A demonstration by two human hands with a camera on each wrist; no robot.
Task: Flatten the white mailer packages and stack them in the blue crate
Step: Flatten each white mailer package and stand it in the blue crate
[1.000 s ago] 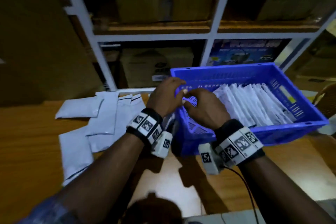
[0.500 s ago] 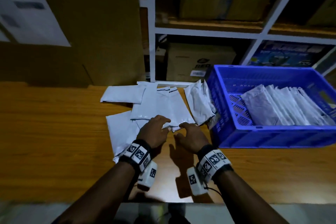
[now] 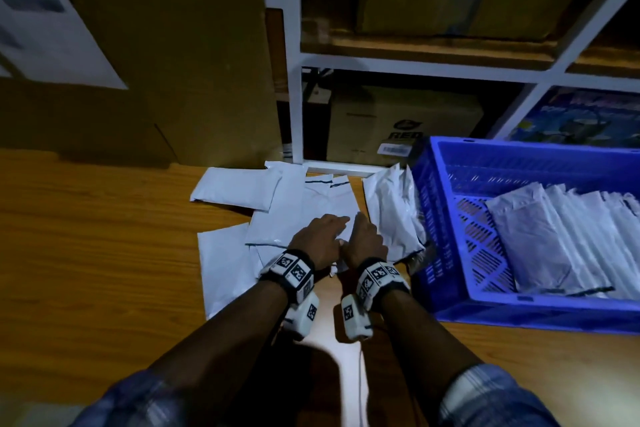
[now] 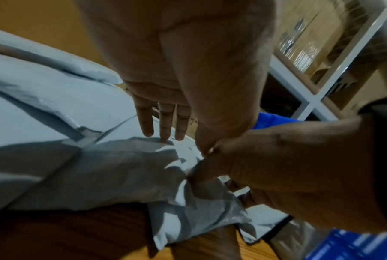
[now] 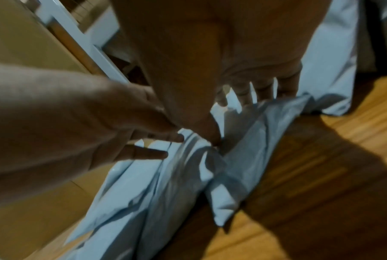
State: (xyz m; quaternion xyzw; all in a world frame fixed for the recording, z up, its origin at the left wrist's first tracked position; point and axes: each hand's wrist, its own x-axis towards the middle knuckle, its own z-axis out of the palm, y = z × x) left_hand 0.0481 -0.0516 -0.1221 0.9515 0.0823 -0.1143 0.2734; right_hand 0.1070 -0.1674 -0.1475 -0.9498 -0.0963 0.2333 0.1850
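Several white mailers lie in a loose pile on the wooden table (image 3: pixel 86 253), left of the blue crate (image 3: pixel 446 253). My left hand (image 3: pixel 337 230) and right hand (image 3: pixel 356 232) lie side by side on one crumpled mailer (image 3: pixel 332 204) in that pile. In the left wrist view, the left hand (image 4: pixel 183 139) has straight fingers (image 4: pixel 163 126) touching the mailer (image 4: pixel 121 167). In the right wrist view, the right hand (image 5: pixel 234 119) presses its fingers and thumb into the creased mailer (image 5: pixel 177 176). Flattened mailers (image 3: pixel 554 236) stand in a row inside the crate.
A puffy mailer (image 3: pixel 391 215) leans against the crate's left wall. Other mailers (image 3: pixel 235 191) spread toward the back and front left. A white shelf frame (image 3: pixel 294 80) with cardboard boxes (image 3: pixel 398 121) stands behind. A tall cardboard box (image 3: pixel 156 45) rises at the back left.
Both hands left the crate's left rim and moved left to the pile. Over the last half second they closed together on top of one mailer.
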